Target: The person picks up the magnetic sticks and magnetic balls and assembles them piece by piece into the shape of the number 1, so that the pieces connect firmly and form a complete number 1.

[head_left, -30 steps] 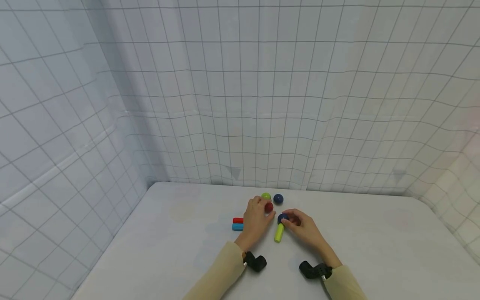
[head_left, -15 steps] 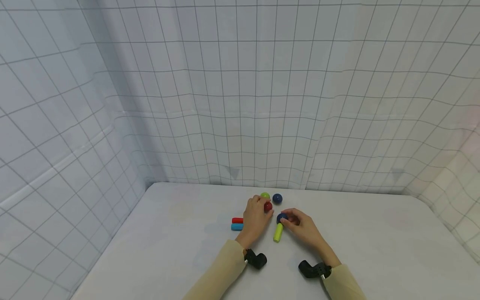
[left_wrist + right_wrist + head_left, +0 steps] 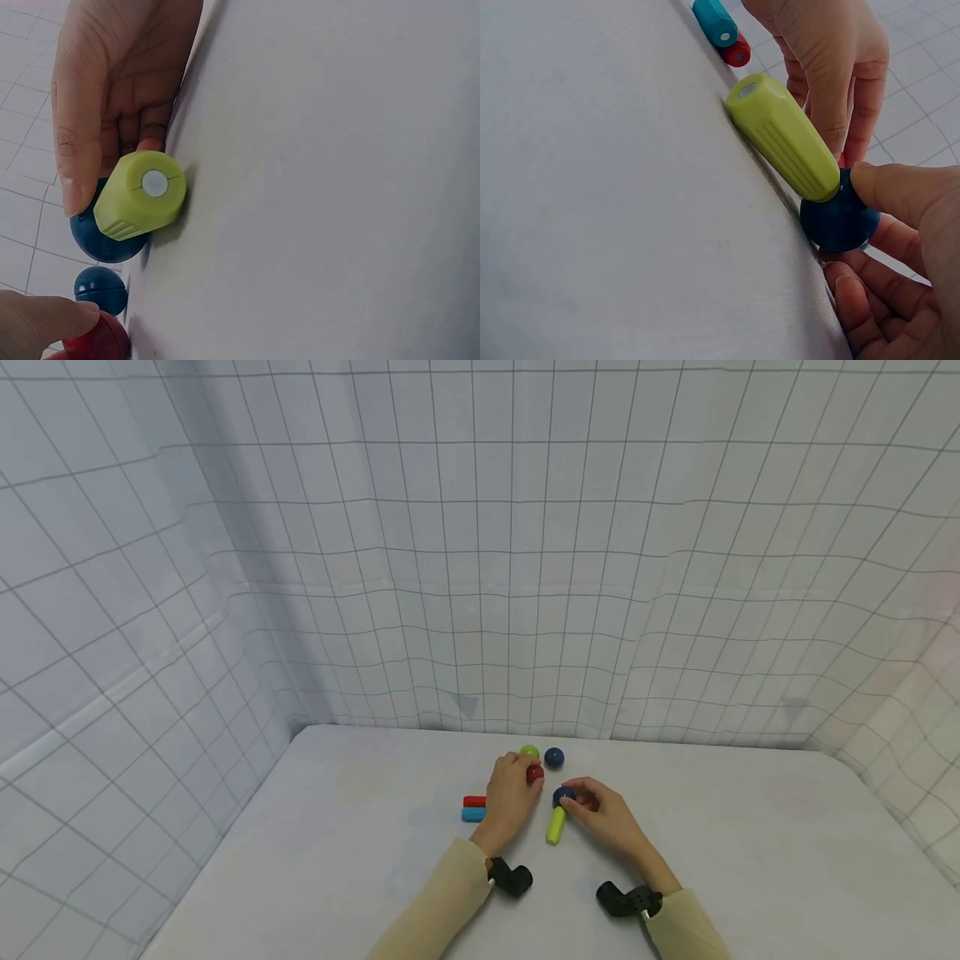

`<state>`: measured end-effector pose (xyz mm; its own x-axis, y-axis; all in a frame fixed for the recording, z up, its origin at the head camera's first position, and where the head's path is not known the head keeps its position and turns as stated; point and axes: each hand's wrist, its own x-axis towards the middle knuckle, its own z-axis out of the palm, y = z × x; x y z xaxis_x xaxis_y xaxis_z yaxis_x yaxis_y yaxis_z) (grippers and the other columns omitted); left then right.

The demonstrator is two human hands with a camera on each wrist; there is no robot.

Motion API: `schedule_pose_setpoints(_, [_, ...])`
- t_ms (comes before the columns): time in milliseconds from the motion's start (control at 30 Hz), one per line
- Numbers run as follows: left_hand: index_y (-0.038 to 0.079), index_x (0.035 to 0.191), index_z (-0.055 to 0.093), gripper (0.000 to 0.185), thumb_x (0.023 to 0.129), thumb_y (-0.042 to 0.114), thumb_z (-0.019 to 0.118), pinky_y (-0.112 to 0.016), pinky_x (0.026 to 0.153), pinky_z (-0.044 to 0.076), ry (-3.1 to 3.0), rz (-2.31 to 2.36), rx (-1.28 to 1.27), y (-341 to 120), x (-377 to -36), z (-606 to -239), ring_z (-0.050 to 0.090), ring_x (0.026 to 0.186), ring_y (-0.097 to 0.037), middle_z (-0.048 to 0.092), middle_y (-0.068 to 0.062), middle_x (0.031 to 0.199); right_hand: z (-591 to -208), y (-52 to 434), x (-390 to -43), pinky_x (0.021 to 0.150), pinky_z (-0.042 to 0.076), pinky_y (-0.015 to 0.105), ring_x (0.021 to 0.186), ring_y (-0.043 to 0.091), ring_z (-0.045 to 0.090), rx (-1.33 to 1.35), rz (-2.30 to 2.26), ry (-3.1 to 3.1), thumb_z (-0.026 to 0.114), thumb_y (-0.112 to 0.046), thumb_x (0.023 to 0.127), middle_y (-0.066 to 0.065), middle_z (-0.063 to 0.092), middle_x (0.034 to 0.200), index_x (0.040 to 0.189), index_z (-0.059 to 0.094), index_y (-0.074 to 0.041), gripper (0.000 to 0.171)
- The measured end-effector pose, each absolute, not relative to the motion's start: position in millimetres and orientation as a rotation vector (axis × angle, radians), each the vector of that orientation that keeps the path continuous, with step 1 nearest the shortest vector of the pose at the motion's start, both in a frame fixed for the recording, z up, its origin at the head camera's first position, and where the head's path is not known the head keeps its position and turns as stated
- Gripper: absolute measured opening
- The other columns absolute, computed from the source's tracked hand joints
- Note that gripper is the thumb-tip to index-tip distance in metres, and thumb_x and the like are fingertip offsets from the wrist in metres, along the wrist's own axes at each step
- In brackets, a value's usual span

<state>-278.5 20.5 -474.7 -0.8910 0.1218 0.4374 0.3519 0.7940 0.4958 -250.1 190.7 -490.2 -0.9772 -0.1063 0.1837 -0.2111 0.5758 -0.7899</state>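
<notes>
My left hand (image 3: 510, 797) holds a red ball (image 3: 536, 773) between thumb and fingers; the left wrist view shows the thumb on the red ball (image 3: 100, 339). A little to the right, my right hand (image 3: 609, 817) pinches a dark blue ball (image 3: 563, 796). A yellow-green ribbed stick (image 3: 556, 827) touches that ball and points toward the table's near side. In the right wrist view the stick (image 3: 784, 136) meets the blue ball (image 3: 840, 217), with a pale disc on its free end. Behind the left fingers a green ball (image 3: 529, 751) is partly hidden.
Another dark blue ball (image 3: 554, 757) rests behind the hands. Left of the left hand lie a red stick (image 3: 475, 801) and a blue stick (image 3: 473, 814) side by side, partly covered by it. The white table (image 3: 360, 860) meets a gridded white curtain (image 3: 480, 610) at the back.
My left thumb has drawn in against the red ball. My right hand stays on the blue ball, and the sticks keep their places.
</notes>
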Motion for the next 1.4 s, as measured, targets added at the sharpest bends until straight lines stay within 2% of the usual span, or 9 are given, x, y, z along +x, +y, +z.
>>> schedule_pose_setpoints(833, [0.015,0.105,0.065,0.024,0.081,0.019,0.071,-0.031,0.08,0.05,-2.666,-0.887,-0.398,20,-271,-474,0.054,0.092,-0.02,0.063,-0.006,0.101,-492,190,-252,0.065,0.044,0.022,0.072,0.01,0.053,0.267,1.372,-2.678,0.068,-0.023,0.084,-0.002,0.059,0.083,0.106,0.065,-0.014,0.024])
schedule_pose_setpoints(1400, [0.009,0.108,0.066,0.031,0.08,0.021,0.072,-0.032,0.081,0.048,-2.673,-0.846,-0.433,12,-262,-477,0.056,0.092,-0.019,0.063,-0.006,0.099,-492,191,-250,0.064,0.043,0.022,0.071,0.01,0.053,0.264,1.399,-2.691,0.068,-0.025,0.084,-0.003,0.059,0.083,0.108,0.064,-0.017,0.025])
